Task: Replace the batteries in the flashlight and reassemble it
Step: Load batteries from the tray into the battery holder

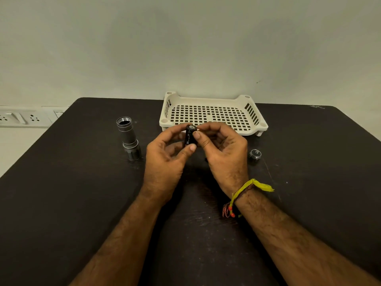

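Observation:
A black cylindrical battery holder (pixel 189 135) stands upright in mid-air over the table's middle, held by both hands. My left hand (pixel 167 159) pinches its lower part between thumb and fingers. My right hand (pixel 223 149) grips its upper part, thumb on the near side. The grey flashlight body (pixel 128 139) stands on its head at the left, its open threaded end facing up. The flashlight's tail cap (pixel 255 154) lies on the table to the right of my right hand.
A cream perforated plastic tray (pixel 212 114) sits at the back of the dark table (pixel 82 203), just behind my hands. Wall sockets (pixel 22 118) are at the far left. A yellow and red thread band (pixel 243 195) is on my right wrist.

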